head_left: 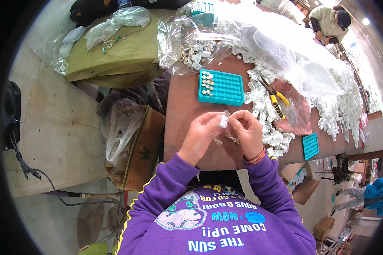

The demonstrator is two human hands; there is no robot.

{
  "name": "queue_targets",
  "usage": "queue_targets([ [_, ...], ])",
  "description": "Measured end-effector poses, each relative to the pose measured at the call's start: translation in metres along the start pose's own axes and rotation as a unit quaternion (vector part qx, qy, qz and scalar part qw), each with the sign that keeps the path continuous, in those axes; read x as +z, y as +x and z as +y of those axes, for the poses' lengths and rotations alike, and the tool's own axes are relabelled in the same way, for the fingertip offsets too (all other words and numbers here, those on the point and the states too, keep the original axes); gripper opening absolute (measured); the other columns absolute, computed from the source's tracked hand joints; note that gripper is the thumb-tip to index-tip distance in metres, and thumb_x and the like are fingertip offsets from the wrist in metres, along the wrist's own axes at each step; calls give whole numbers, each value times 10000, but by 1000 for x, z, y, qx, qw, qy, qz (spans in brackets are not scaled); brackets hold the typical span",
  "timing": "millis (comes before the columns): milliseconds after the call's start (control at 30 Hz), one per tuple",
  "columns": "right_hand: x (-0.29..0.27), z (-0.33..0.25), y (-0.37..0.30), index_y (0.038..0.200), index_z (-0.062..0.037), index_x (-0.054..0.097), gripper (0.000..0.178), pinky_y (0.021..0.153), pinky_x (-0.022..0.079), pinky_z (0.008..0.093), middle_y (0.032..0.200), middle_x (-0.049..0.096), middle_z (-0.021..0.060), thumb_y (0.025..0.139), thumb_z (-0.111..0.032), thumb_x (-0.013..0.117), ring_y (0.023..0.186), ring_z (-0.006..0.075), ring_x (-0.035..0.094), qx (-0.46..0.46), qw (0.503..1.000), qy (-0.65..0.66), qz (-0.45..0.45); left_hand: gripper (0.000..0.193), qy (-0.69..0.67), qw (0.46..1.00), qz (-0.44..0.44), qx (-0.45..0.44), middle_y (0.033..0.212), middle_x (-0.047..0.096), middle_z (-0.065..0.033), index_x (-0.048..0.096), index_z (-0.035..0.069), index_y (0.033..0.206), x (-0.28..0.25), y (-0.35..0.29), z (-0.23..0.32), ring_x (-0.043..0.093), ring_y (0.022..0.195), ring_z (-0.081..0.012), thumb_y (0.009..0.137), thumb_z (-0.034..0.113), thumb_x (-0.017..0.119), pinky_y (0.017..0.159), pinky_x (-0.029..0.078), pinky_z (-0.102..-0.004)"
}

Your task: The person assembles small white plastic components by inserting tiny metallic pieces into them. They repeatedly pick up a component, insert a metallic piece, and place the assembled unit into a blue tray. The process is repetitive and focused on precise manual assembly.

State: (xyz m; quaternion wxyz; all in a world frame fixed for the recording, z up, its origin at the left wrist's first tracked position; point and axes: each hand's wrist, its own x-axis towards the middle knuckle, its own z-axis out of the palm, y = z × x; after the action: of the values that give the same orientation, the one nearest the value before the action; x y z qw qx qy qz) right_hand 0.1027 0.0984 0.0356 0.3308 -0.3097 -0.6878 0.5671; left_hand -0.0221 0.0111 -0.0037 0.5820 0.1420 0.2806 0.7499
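Note:
Above the table's near edge, my left hand (202, 131) is closed on a small white plastic piece (224, 121), pinched between thumb and fingers. My right hand (247, 129) is closed too, its fingertips on a thin beige cord (231, 137) that loops down beside the white piece. Whether the cord is joined to the piece is too small to tell. Just beyond both hands lies a teal tray (229, 86) with rows of round hollows. Several small round, pale-gold items (207, 80) fill hollows on its left side.
White pieces (259, 114) are heaped along the right, partly under clear plastic sheeting (281, 55). Yellow-handled pliers (278, 102) rest on a pinkish cloth (295, 110). A second teal tray (310, 146) lies right. A cardboard box (147, 148) stands left; another person (330, 23) is far right.

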Motion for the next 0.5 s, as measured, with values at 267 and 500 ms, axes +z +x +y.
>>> queue_targets([
  [267,4,4,-6,879,17,616,50,573,463,225,797,623,45,861,-14,652,662,91,594,-38,999,-27,27,322,18,1000,0,8,1084,646,-113,586,-45,1167,3,-1,0,640,985,-179,942,181,624,884,532,-313],
  [500,5,15,-1,856,21,617,42,578,471,236,797,621,61,843,9,655,650,112,604,-115,991,-61,18,321,40,999,5,-14,1075,650,-111,587,-42,1166,1,-1,1,641,987,-179,939,180,628,895,532,-329],
])
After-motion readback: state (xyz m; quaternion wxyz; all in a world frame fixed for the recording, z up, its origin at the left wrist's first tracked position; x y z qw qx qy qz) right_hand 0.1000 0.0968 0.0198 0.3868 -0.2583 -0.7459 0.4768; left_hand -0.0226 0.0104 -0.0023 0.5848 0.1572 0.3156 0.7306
